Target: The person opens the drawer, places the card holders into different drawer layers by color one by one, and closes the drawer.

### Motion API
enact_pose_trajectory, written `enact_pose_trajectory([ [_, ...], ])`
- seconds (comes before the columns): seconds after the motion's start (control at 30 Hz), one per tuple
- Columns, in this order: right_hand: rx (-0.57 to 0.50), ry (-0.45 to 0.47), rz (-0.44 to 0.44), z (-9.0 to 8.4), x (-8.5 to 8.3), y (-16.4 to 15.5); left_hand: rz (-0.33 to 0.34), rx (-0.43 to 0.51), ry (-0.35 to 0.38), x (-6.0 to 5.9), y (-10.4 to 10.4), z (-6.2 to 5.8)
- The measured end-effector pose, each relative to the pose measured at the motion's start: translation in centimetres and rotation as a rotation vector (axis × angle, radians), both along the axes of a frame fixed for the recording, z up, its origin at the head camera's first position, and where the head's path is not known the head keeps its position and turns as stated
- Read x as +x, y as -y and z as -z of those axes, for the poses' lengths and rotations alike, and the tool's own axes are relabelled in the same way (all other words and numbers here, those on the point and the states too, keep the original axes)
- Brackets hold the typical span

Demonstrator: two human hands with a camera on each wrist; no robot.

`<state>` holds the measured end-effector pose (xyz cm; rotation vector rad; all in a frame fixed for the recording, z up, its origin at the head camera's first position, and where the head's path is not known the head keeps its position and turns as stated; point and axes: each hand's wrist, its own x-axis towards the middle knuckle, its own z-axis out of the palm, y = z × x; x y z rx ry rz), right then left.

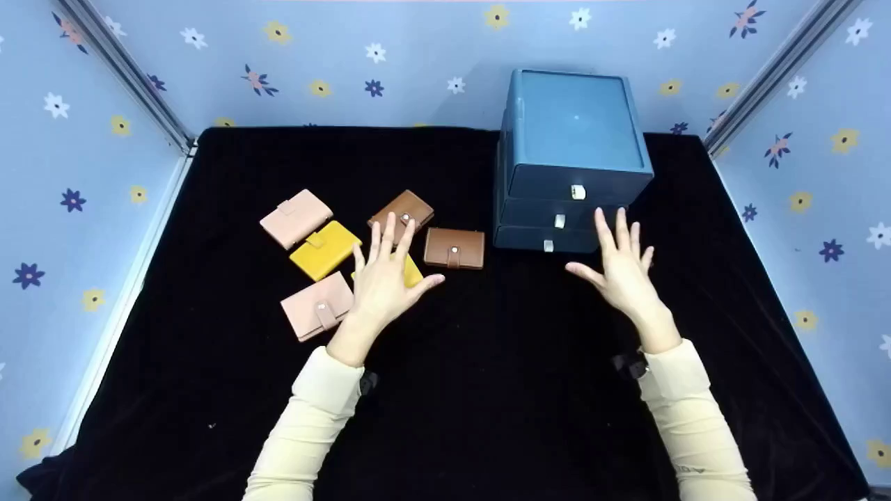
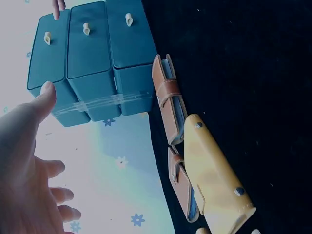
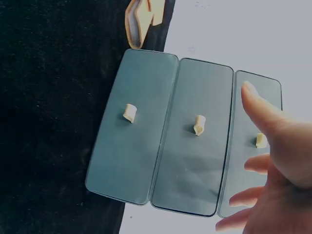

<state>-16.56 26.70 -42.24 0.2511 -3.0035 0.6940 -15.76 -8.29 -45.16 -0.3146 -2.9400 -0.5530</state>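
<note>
My left hand (image 1: 381, 284) is held with fingers spread above the small wallets, holding nothing. It partly hides a yellow wallet (image 1: 413, 273) beneath it. Two brown wallets, one (image 1: 418, 206) just beyond the fingertips and one (image 1: 454, 248) to the right, have snap straps. Left of the hand lie a pink wallet (image 1: 296, 218), a yellow wallet (image 1: 324, 250) and another pink wallet (image 1: 317, 306). My right hand (image 1: 626, 275), also spread and holding nothing, hovers before a blue three-drawer cabinet (image 1: 581, 122). All three drawers, each with a pale pull tab (image 3: 199, 125), are closed.
Black cloth (image 1: 473, 390) covers the table. Flowered light-blue panels (image 1: 418, 69) enclose the back and sides, with metal posts (image 1: 779, 76) at the corners. The cabinet stands at the back right, close to the rear panel. Clear tape (image 2: 105, 101) runs along the cabinet's side.
</note>
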Motion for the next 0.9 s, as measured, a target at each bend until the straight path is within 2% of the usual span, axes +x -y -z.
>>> enact_pose_trajectory([
  [0.2,-0.042,-0.025,0.023,-0.7,0.0,-0.3,0.020,0.050,-0.043,0.0,-0.8,-0.2],
  [0.37,-0.083,-0.074,0.051,-1.4,-0.1,-0.6,0.046,0.091,-0.120,0.0,-1.8,-0.6],
  [0.7,-0.203,-0.319,0.094,-2.9,-0.8,-1.0,0.091,0.235,-0.285,-0.4,-4.2,-1.6],
  [0.9,-0.282,-0.478,0.124,-3.8,-1.5,-1.3,0.109,0.277,-0.331,-0.7,-6.0,-2.3],
])
